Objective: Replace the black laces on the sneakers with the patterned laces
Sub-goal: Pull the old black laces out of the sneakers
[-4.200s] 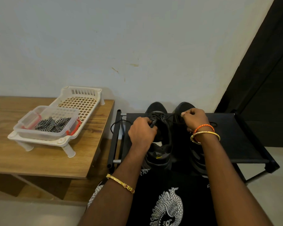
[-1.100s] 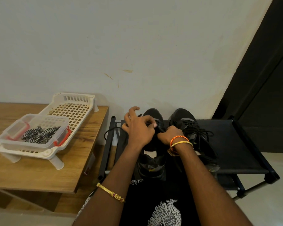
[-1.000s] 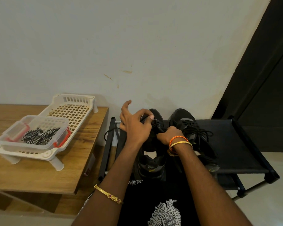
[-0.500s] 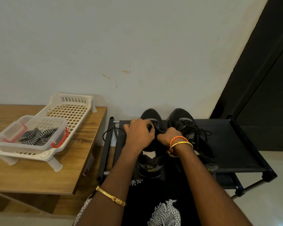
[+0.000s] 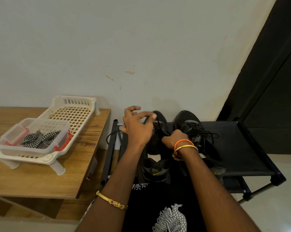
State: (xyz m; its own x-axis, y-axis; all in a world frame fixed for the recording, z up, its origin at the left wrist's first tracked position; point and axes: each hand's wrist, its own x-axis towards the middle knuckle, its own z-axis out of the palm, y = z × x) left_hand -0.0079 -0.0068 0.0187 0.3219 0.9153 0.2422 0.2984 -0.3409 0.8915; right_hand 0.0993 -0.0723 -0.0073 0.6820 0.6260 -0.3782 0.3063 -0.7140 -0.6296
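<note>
Two black sneakers stand side by side on a black shoe rack (image 5: 242,148). My left hand (image 5: 138,128) pinches the black lace (image 5: 158,125) of the left sneaker (image 5: 155,164) between thumb and forefinger, lifted above the toe end. A loose loop of that lace hangs off the rack's left side. My right hand (image 5: 175,138) grips the left sneaker at its lacing, fingers curled. The right sneaker (image 5: 193,129) keeps its black laces tied. The black-and-white patterned laces (image 5: 39,139) lie in a clear plastic box (image 5: 57,129).
The box sits in a white slotted tray (image 5: 71,113) on a wooden table (image 5: 41,178) left of the rack. A pale wall stands behind, and a dark door (image 5: 272,81) is at the right. Pale floor shows at the lower right.
My left hand has risen from the sneaker, pulling the black lace up and out of the eyelets. My right hand stays on the same sneaker.
</note>
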